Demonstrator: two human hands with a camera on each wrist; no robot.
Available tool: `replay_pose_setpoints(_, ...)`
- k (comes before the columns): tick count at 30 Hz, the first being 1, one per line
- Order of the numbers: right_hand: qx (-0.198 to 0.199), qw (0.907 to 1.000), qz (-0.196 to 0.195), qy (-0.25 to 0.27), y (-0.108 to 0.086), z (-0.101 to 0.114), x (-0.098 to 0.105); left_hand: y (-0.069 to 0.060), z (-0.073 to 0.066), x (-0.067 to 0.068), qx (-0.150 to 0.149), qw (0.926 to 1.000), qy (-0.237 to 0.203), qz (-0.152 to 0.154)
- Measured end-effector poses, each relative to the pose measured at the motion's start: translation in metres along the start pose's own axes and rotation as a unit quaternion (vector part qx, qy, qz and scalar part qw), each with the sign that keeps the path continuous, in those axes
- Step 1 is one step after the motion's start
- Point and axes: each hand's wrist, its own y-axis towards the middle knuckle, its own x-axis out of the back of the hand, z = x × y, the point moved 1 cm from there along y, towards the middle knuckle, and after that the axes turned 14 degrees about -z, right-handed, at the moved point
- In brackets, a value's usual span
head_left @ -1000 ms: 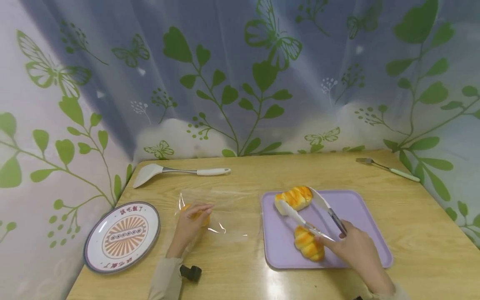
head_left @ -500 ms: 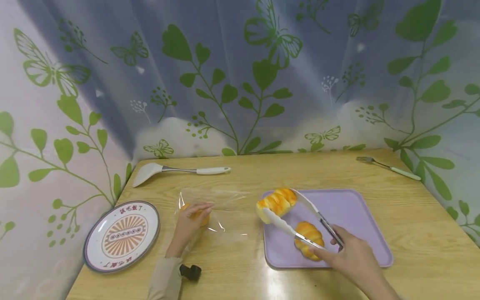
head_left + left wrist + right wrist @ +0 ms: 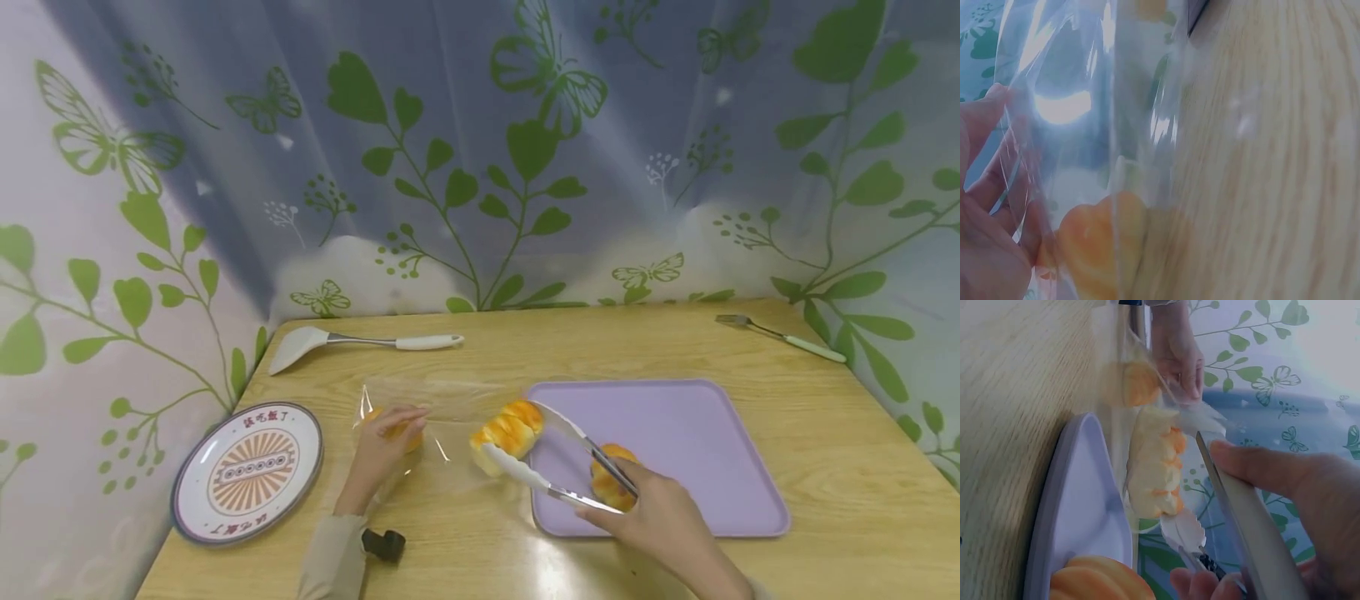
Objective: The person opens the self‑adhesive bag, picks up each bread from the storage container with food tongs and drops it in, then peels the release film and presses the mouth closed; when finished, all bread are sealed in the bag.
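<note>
My left hand [image 3: 381, 450] pinches the edge of a clear plastic bag [image 3: 1141, 106] lying on the table. An orange-yellow bread roll [image 3: 1094, 244] is inside the bag, partly hidden by that hand in the head view. My right hand [image 3: 663, 525] grips a pair of tongs [image 3: 517, 468] with white tips. Between the tips is a striped golden bread roll [image 3: 513, 423], held at the bag's right end, left of the purple tray [image 3: 697, 433]. A second bread roll [image 3: 606, 493] lies on the tray, partly behind the tongs and right hand.
At the left stands a white patterned plate [image 3: 251, 471]. A white spatula [image 3: 363, 340] lies along the back edge of the wooden table, and a fork [image 3: 780, 336] with a pale green handle at the back right. A patterned curtain [image 3: 465, 250] hangs behind.
My right hand has carried the bread roll in the tongs leftward, off the tray's top left corner to the bag's right end. The left hand has stayed in place.
</note>
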Motion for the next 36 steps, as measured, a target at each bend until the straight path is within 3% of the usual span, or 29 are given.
replay_pose_setpoints(7,0.119,0.9929,-0.001,-0.007,0.023,0.006,-0.012,0.002,0.004,0.001,-0.018,0.9996,0.001,0.022)
replay_pose_setpoints(18,0.151,0.9858,0.068,-0.028,0.062,0.017,-0.028,0.001,0.004,0.002,-0.050,0.9978,-0.014,0.042)
replay_pose_setpoints(31,0.093,0.9895,0.107,-0.026,0.057,0.007,-0.017,0.001,0.002,0.001,-0.052,0.9976,0.014,0.045)
replay_pose_setpoints(36,0.069,0.9901,0.117,-0.036,0.052,0.008,-0.016,0.000,0.002,-0.001,-0.066,0.9962,0.022,0.051)
